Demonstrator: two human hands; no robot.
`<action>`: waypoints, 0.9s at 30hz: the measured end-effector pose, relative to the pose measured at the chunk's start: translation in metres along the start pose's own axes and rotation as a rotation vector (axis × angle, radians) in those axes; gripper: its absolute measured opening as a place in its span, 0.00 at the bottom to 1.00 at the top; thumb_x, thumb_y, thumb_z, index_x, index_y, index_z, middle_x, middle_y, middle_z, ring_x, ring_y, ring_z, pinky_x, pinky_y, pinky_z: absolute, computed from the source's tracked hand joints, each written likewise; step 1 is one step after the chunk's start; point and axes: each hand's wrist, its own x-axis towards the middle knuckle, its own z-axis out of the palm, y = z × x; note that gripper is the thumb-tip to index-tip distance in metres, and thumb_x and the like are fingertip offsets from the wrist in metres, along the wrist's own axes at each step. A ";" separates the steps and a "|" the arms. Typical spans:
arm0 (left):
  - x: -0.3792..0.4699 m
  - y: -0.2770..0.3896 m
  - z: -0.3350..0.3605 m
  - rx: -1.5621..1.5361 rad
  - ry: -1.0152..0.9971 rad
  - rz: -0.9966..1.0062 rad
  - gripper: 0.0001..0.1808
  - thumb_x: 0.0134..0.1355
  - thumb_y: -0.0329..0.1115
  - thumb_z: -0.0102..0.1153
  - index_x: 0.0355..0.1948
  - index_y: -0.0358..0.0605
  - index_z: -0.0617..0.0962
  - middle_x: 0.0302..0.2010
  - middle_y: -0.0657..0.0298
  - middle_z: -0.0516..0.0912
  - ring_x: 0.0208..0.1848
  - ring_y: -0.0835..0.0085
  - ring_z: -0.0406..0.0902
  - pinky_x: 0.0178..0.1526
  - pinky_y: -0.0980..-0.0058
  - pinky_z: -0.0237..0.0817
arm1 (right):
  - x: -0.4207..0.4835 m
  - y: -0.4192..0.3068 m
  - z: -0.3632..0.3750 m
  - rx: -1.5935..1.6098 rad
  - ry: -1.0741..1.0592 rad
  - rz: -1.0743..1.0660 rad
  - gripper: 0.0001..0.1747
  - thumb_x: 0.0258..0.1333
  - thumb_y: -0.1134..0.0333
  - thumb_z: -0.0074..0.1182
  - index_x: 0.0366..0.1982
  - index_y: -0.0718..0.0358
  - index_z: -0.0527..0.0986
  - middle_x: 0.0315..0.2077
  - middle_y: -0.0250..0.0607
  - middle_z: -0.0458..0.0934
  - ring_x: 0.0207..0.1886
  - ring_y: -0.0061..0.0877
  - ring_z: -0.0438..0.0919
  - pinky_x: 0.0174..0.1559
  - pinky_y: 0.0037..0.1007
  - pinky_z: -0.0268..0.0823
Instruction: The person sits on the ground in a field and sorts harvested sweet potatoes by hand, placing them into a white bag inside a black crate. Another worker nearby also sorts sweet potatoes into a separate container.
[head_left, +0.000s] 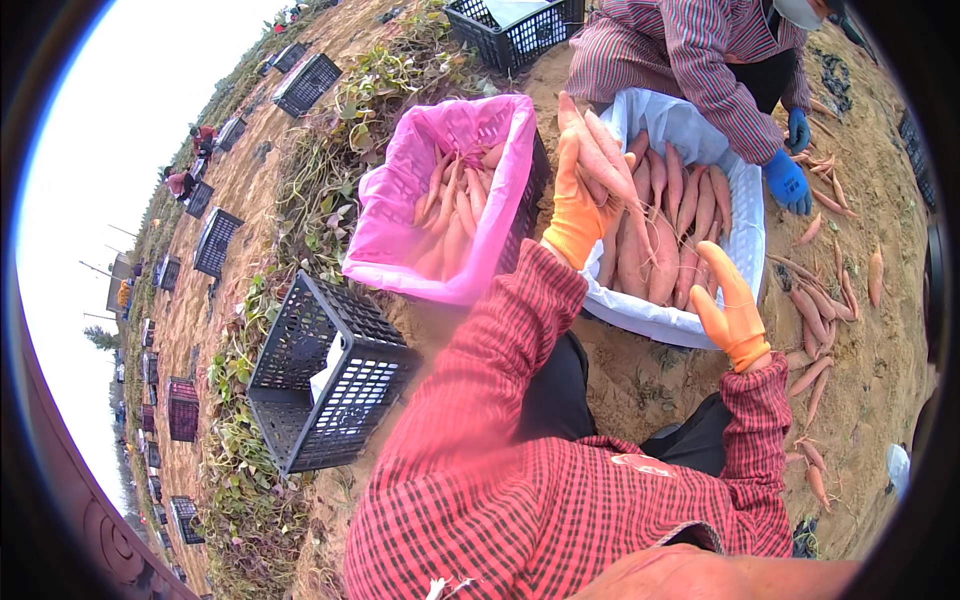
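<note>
My left hand (581, 206), in an orange glove, holds several long sweet potatoes (596, 154) above the left part of a crate with a pale blue liner (675, 326). My right hand (731, 311), also gloved in orange, is apart from them at that crate's near right rim, thumb and fingers spread, with nothing seen in it. Many sweet potatoes (664, 259) lie lengthwise in the blue-lined crate. To its left, a crate with a pink liner (360, 247) has more sweet potatoes (454, 217) inside.
A co-worker in a striped smock (697, 67) crouches beyond the blue-lined crate, blue-gloved hands (787, 180) near sweet potatoes on the soil. Loose sweet potatoes (814, 307) lie at right. A black plastic crate (330, 375) stands tilted at left beside cut vines (247, 457); another (525, 37) is behind.
</note>
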 end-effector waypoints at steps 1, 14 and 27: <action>0.004 0.022 -0.010 0.025 0.032 -0.010 0.42 0.64 0.68 0.61 0.65 0.46 0.74 0.52 0.58 0.86 0.51 0.61 0.86 0.51 0.62 0.82 | -0.001 0.005 -0.001 -0.047 -0.068 0.018 0.34 0.59 0.64 0.60 0.67 0.65 0.70 0.63 0.57 0.75 0.67 0.48 0.73 0.69 0.41 0.64; 0.008 0.187 -0.142 0.015 0.085 0.262 0.23 0.76 0.55 0.49 0.46 0.44 0.77 0.36 0.61 0.82 0.36 0.69 0.79 0.52 0.65 0.79 | -0.021 0.015 0.004 -0.223 -0.481 0.250 0.33 0.58 0.50 0.57 0.61 0.60 0.75 0.56 0.54 0.81 0.59 0.51 0.79 0.62 0.44 0.70; -0.068 0.173 -0.082 0.943 0.455 0.120 0.20 0.76 0.46 0.49 0.63 0.53 0.77 0.52 0.59 0.82 0.57 0.65 0.77 0.60 0.68 0.67 | -0.037 0.030 0.002 -0.206 -0.482 0.167 0.32 0.57 0.52 0.58 0.61 0.58 0.75 0.53 0.55 0.82 0.56 0.52 0.79 0.60 0.46 0.70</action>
